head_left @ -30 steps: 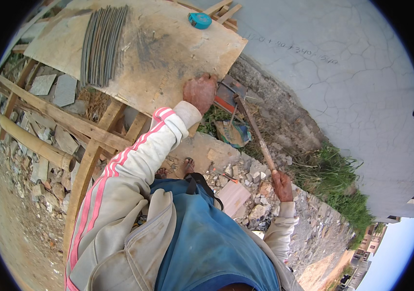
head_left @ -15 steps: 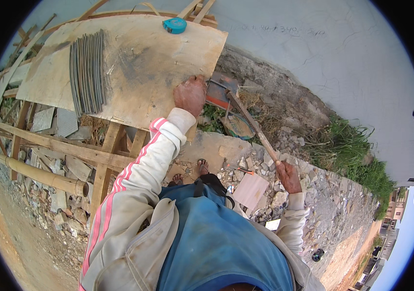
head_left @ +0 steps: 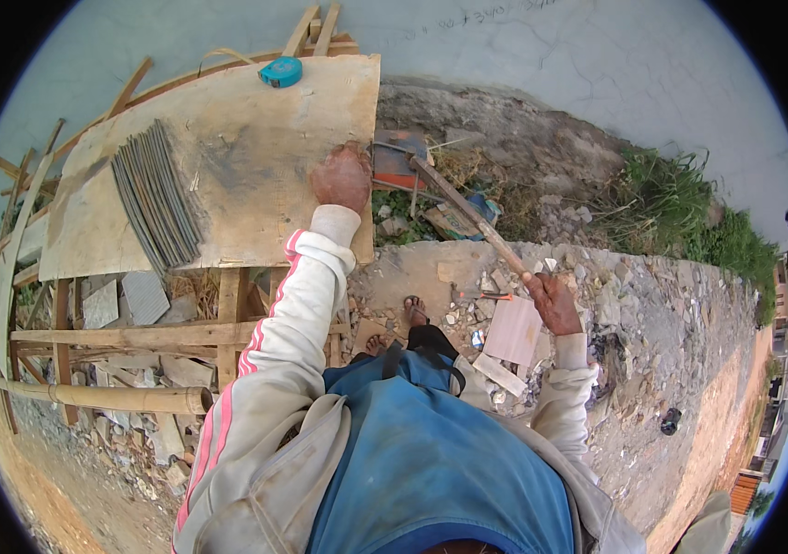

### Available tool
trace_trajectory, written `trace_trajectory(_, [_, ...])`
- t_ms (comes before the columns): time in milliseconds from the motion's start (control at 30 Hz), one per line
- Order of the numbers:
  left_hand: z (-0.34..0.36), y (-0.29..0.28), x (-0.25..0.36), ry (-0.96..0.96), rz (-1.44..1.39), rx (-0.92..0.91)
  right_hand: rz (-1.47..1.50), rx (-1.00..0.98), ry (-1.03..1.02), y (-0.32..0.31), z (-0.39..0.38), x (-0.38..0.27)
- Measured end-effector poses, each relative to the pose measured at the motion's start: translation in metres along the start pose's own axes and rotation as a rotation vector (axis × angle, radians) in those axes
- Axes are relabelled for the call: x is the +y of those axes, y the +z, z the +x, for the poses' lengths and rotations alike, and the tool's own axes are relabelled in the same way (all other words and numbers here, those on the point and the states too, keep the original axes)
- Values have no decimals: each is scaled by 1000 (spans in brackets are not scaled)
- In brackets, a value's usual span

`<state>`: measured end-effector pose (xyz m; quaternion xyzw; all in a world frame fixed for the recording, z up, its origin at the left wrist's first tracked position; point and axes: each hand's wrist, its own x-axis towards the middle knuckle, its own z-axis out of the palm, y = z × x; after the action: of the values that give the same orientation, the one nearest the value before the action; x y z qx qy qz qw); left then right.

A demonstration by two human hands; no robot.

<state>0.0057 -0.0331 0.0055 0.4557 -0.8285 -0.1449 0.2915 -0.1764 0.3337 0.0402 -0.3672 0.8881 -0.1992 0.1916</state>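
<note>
My left hand (head_left: pixel 341 175) is closed at the right edge of a plywood board (head_left: pixel 255 111). What its fingers grip is hidden, but thin dark metal rod (head_left: pixel 394 148) shows just beyond it. In my right hand (head_left: pixel 553 303) is the near end of a long brownish bar (head_left: pixel 468 212). The bar slants away to the far left, and its far end meets the rod beside the board. A bundle of dark metal rods (head_left: pixel 156 198) lies on the board's left part, and a turquoise tape measure (head_left: pixel 280 72) rests at its far edge.
Timber rails (head_left: pixel 135 337) and a bamboo pole (head_left: pixel 117 396) stand left of me, above rubble. Beyond the board rises a grey wall (head_left: pixel 523 65). A pinkish tile (head_left: pixel 513 331) and an orange-handled tool (head_left: pixel 495 296) lie among stones near my feet. Grass (head_left: pixel 666 194) grows along the wall.
The view has turned, so the board now sits squarer and farther left. Both hands stay closed in about the same places, with the bar's far end still beside the board's edge.
</note>
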Motion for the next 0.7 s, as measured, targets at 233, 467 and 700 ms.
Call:
trace_trajectory(233, [2,-2,-1,18,52,-69,-21,83,-30,11,-11,-4])
trace_trajectory(467, [2,-1,-3,27,17,-42,-43,84,78,26,-33,-28])
trace_trajectory(700, [3,-3,-5,79,-16,-6,-90,100,53,20,-38,-35])
